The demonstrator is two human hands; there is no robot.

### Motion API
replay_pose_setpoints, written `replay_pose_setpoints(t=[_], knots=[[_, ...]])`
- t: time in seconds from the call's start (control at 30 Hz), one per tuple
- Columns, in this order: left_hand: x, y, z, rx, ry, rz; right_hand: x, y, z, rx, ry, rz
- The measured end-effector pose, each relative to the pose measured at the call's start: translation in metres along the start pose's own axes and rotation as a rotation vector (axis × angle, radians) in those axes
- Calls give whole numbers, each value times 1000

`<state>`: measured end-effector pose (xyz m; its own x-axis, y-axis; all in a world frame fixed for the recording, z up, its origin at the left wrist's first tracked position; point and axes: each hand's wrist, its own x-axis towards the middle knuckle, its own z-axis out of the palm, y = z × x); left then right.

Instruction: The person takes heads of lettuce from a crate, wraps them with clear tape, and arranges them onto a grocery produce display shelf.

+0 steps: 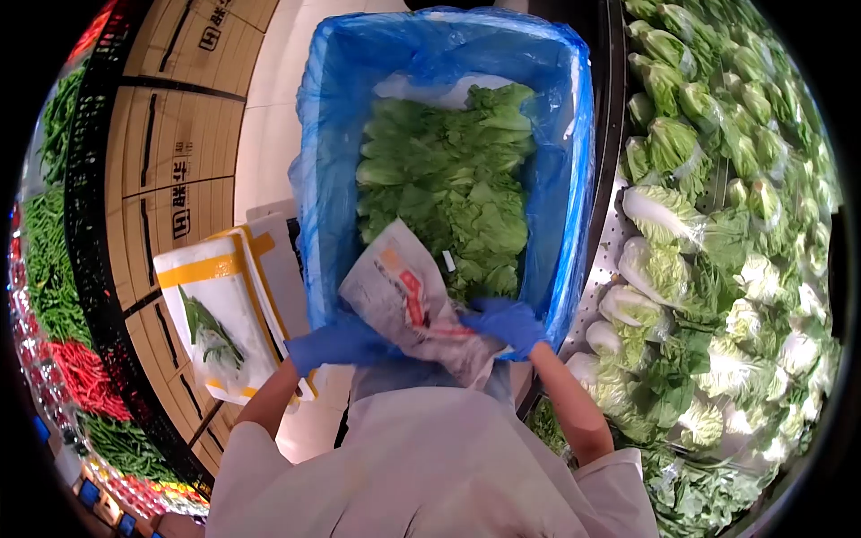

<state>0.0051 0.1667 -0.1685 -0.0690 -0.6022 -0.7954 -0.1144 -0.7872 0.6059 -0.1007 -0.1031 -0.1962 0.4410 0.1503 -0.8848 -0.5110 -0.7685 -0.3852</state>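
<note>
A crumpled sheet of printed paper (408, 296) with red and orange marks is held over the near end of a box lined with blue plastic (314, 161). My left hand (345, 342), in a blue glove, is at the paper's left lower edge; its fingers are blurred and partly behind the paper. My right hand (507, 325), gloved too, is at the paper's right side, its fingers smeared by motion. Green leafy lettuce (448, 170) fills the middle of the box. A small white piece (449, 261) lies on the leaves, right of the paper.
Cabbages and lettuces (664, 269) cover the shelf along the right. White foam boxes (224, 305) with yellow tape stand at left, a bagged green vegetable (211, 332) on top. Brown cartons (179, 134) line the left, beside a black-edged display of green beans (56, 251) and red peppers (88, 378).
</note>
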Motion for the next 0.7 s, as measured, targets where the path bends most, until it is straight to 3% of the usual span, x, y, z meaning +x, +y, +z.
replay_pose_setpoints(t=[0.03,0.1,0.13,0.2,0.27,0.33,0.37,0.43,0.47,0.53,0.7], knots=[[1,5,-9,-30,337,359,-7,-11,6,5,6,15],[23,55,-52,-938,511,400,-21,-34,18,-57,76,-41],[31,96,-67,-1049,671,450,-21,-41,26,-51,75,-26],[91,114,-90,-491,684,587,-20,-50,37,9,207,-117],[175,115,-97,356,909,583,-23,-55,35,-46,175,-121],[227,121,-109,682,750,515,-26,-55,36,-73,207,-174],[239,131,-105,680,750,527,-27,-53,39,-26,286,-194],[259,146,-98,774,424,191,-26,-51,44,-10,317,-186],[265,147,-92,774,421,199,-25,-50,46,11,346,-188],[273,145,-75,1067,458,210,-25,-46,49,23,335,-161],[278,144,-82,982,456,223,-24,-41,57,169,448,-223]])
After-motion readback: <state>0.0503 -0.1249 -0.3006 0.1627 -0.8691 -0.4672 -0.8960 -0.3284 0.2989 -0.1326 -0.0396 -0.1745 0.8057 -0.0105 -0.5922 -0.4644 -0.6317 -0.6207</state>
